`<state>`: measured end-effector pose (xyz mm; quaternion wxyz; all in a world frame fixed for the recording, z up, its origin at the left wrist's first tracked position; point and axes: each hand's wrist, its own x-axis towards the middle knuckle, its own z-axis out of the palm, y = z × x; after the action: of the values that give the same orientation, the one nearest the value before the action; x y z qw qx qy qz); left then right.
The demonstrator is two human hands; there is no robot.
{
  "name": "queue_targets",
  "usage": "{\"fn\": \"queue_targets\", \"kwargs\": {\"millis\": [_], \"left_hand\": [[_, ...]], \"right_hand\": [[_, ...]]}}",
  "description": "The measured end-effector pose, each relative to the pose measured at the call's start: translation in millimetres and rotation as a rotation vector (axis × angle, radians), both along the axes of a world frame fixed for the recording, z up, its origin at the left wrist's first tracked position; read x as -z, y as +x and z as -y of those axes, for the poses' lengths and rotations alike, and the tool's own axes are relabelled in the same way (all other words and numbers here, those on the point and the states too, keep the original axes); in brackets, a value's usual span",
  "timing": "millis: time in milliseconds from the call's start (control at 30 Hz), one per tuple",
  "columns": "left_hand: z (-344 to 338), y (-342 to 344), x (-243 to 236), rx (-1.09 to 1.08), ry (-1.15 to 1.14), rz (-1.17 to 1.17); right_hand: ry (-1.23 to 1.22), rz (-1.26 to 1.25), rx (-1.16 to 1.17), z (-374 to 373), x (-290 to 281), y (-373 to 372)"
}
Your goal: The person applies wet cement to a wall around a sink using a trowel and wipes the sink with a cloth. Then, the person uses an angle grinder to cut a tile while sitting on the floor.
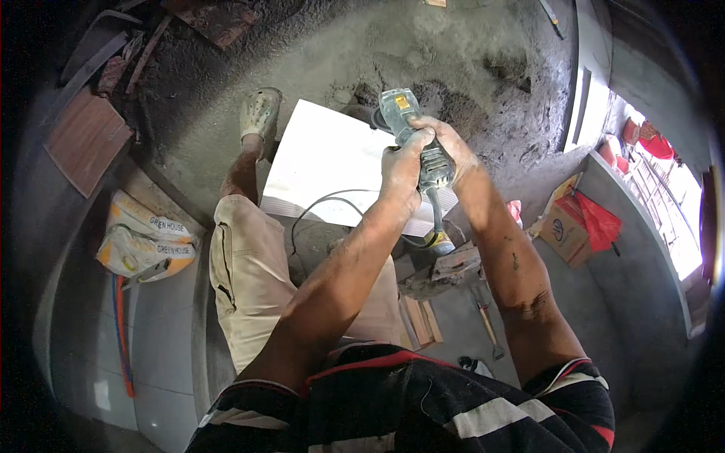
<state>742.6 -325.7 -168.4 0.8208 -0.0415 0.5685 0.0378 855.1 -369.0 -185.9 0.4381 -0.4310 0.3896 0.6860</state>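
Note:
An angle grinder [398,107] with a dusty greenish body is held in both hands over the right part of a white tile [321,147]. My left hand [404,167] wraps round the grinder's body from the left. My right hand [447,142] closes round it from the right, the thumbs near each other on top. The grinder's disc shows only in part at the left of its head. From its rear end the power cord [434,205] runs down. Glare washes out the tile's surface, and its near edge looks ribbed.
My foot in a clog [260,113] stands left of the tile on rough wet cement. White and yellow sacks [147,238] lie on a ledge at left. A carton [565,230] with red plastic is at right. A wooden-handled trowel [487,321] and wood pieces [421,321] lie nearer.

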Motion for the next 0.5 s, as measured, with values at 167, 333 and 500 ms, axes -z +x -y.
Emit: {"fn": "queue_targets", "kwargs": {"millis": [167, 333, 500], "left_hand": [[1, -4, 3, -0.017, 0.018, 0.020], [1, -2, 6, -0.003, 0.001, -0.035], [1, -4, 11, -0.016, 0.004, -0.048]], "right_hand": [[-0.049, 0.053, -0.058, -1, 3, -2], [-0.027, -0.008, -0.012, 3, 13, -4], [-0.034, -0.020, -0.045, -3, 9, -2]]}}
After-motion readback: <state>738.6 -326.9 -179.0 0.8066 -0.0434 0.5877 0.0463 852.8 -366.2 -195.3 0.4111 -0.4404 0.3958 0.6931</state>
